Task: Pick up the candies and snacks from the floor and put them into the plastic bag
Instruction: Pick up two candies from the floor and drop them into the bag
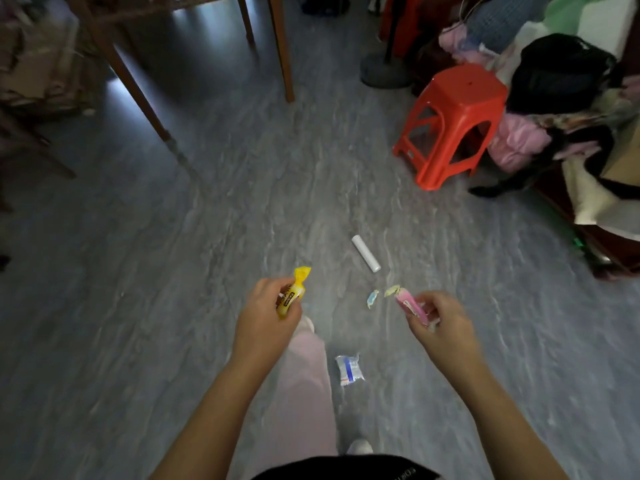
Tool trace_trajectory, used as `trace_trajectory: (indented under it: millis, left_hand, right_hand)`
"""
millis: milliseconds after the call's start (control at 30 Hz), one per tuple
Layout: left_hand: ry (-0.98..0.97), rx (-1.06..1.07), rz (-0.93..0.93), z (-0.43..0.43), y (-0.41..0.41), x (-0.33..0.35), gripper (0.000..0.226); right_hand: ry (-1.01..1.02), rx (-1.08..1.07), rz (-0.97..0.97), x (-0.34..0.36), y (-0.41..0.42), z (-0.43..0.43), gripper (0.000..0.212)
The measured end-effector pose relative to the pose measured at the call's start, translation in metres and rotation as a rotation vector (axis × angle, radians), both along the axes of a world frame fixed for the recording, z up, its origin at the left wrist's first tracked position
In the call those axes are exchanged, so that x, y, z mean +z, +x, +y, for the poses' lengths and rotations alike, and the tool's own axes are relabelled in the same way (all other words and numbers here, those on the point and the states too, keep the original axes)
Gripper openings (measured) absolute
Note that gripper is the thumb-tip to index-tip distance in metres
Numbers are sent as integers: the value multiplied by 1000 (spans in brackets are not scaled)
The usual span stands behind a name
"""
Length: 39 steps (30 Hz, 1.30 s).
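Grey marbled floor (pixel 180 258) stretched out, glare pooling far left under wooden table legs (pixel 281 46); far right stood a red plastic stool (pixel 464 98), heaped clothes (pixel 516 143) just beside it.

Cannot read the blurred print on the yellow candy (pixel 293 295), half buried in the left hand (pixel 266 306). Cannot see the near end of the pink snack (pixel 407 301) behind fingers of the right hand (pixel 443 323). Too small to name: blue-white candy (pixel 372 298). Cut off at top edge: table legs (pixel 281 46). Smeared beyond reading: clear packet (pixel 349 369).
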<state>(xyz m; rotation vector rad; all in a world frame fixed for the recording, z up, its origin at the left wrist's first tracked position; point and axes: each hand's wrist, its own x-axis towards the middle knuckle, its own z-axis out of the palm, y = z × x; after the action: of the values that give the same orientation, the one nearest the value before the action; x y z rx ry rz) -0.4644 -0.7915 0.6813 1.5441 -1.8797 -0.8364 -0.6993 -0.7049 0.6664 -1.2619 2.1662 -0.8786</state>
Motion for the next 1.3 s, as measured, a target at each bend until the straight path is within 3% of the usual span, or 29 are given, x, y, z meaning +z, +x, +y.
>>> trace_trajectory:
  millis: [233,467,833,1300]
  left_hand:
    - [58,63,-10,-193,13,-5,22]
    - [-66,-25,-3,-370,-27,24,17]
    - [13,5,24,-601,-111,-2,22]
    - [-25,5,-18,-918,-219,17,24]
  right_hand:
    - [-30,104,28,11,6,-217,17]
    - [-94,72,27,34,-5,-380,14]
    - [-28,-9,-28,-10,-104,-604,20]
    - [-89,-7,-45,21,-224,-927,19]
